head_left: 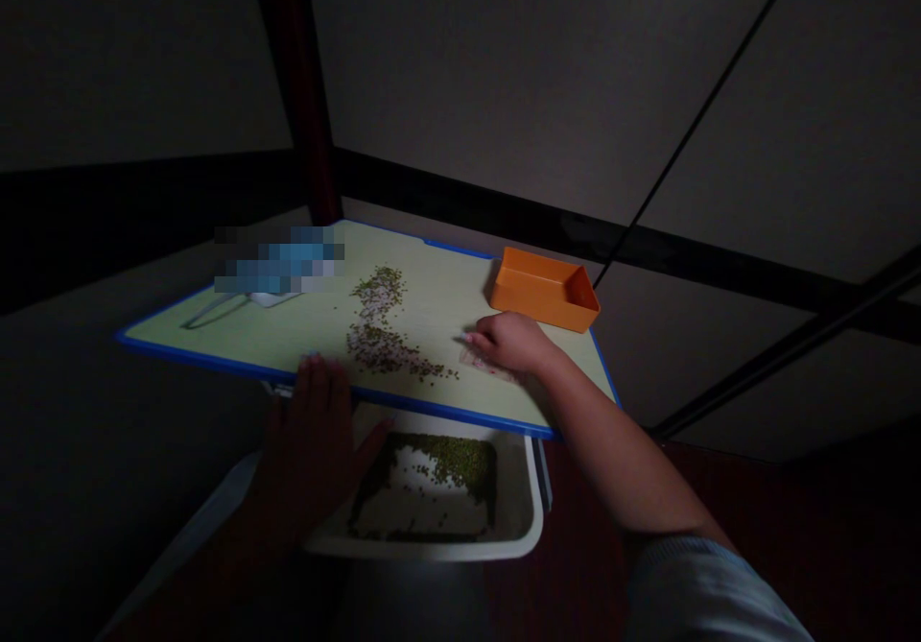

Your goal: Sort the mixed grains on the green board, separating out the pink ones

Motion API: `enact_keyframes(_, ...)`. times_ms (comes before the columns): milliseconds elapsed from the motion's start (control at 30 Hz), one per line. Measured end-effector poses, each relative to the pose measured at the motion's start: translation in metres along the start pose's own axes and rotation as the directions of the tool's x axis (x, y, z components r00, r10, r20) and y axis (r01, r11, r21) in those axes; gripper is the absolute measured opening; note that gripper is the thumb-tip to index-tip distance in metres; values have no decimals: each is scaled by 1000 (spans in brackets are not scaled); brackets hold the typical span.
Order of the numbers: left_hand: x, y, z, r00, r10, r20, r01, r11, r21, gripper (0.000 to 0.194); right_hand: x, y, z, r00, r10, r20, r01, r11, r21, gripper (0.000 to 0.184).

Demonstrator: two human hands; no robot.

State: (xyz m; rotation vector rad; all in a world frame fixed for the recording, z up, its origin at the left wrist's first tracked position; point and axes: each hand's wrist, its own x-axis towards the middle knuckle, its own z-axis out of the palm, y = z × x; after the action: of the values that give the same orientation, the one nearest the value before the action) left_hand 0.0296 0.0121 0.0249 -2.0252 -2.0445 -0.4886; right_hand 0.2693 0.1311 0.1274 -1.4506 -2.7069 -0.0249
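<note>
1. Small, round, green bean-like grains [381,346] lie loose in a ragged two-part spread, ctr of frame, w/ a few strays toward the R hand.
2. Under them, a flat pale-yellow board w/ blue edging [438,287] fills mid-frame, its nr edge slanting down to the right.
3. The person's R hand [510,340], right of ctr, rests low at the board, fingers curled in toward the palm; can't tell if it has hold of anything.
4. Just below that hand, a pinkish speckled patch [493,368] shows on the board, partly hidden; can't tell what it's made of.
5. The L hand [309,440], in shadow lower left of ctr, is spread, fingers straight to the board's blue nr edge, thumb out to the side; nothing seen in its grasp.
6. Below the board, btm ctr, a white rounded-corner tub [432,552] holds more green grains [460,460], thickest along its far side.
7. Just beyond the R hand, right of ctr: a shallow rectangular orange tray [539,284] on the board.
8. Board's far left: a pixelated blue obj. [288,263] over a white piece w/ a pale cord [212,314].
9. Backdrop: dim gray wall panels [504,76], dark-red post [306,95] upper left; light sleeve [709,584] btm right.
</note>
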Motion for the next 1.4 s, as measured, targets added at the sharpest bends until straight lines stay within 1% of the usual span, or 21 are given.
enact_keyframes(233,3,4,-3,1000,-14,24,14,1000,-13,89,0,-4,7,995,-100,14,99,995,26,35)
enact_keyframes(400,2,3,-3,1000,-17,21,17,999,-29,88,0,-4,7,990,-133,40,130,989,75,35)
enact_keyframes(633,2,3,0,1000,15,11,-14,998,-69,85,-1,-3,6,979,-181,90,167,975,145,36)
enact_keyframes(767,1,3,-1,998,50,-49,-54,995,-83,79,-2,-1,4,969,-212,130,181,959,216,38)
enact_keyframes(867,1,3,-5,989,69,-127,-80,993,-85,72,-2,0,3,968,-218,127,181,950,255,39)
enact_keyframes(967,1,1,-11,958,130,-254,-163,980,-116,63,-2,0,3,968,-216,131,173,945,276,39)
enact_keyframes(1067,1,-2,-17,923,213,-319,-278,945,-173,44,-1,-1,4,968,-206,143,163,950,264,39)
enact_keyframes(1133,-1,-2,-21,918,242,-315,-319,921,-223,33,-2,-2,4,970,-201,137,163,955,247,38)
enact_keyframes(1200,-3,-3,-23,922,273,-273,-350,891,-290,28,-2,-5,4,970,-203,131,170,958,229,38)
enact_keyframes(1333,-5,-5,-23,924,358,-136,-381,827,-413,29,-4,-8,4,972,-192,137,163,967,195,37)
enact_keyframes(1400,-5,-6,-21,929,358,-96,-363,823,-438,31,-5,-9,5,974,-176,143,149,973,177,36)
